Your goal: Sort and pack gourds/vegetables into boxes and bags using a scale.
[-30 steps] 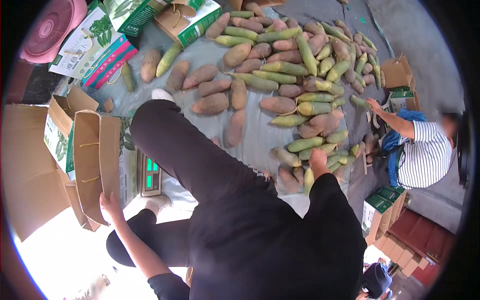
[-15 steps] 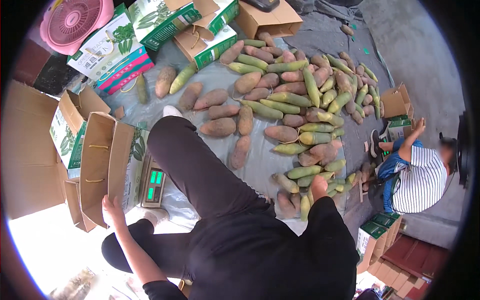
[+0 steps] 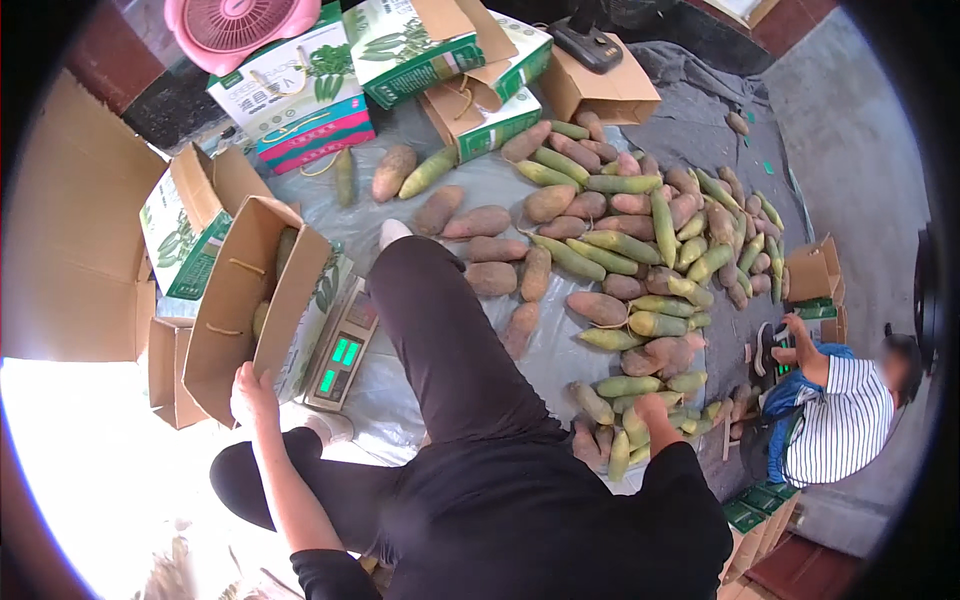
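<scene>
1. Left hand [image 3: 255, 397] stays partly curled, gripping the edge of an open carton [image 3: 295, 300] beside the scale [image 3: 338, 370].
2. Right hand [image 3: 655, 410] remains on the green radishes [image 3: 627, 386]; fingers hidden, so I cannot tell its grip or opening.
3. Produce [image 3: 285, 248] inside the carton now shows.
4. Co-worker's hand [image 3: 795, 325], raised earlier, has dropped near a shoe [image 3: 766, 350].

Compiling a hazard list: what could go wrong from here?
1. The left hand is at the edge of an open box by the scale; a bump could tip the box or disturb the reading.
2. The right hand is among loosely piled radishes; some might roll.
3. A shoe sits near loose roots; it might bruise one.
</scene>
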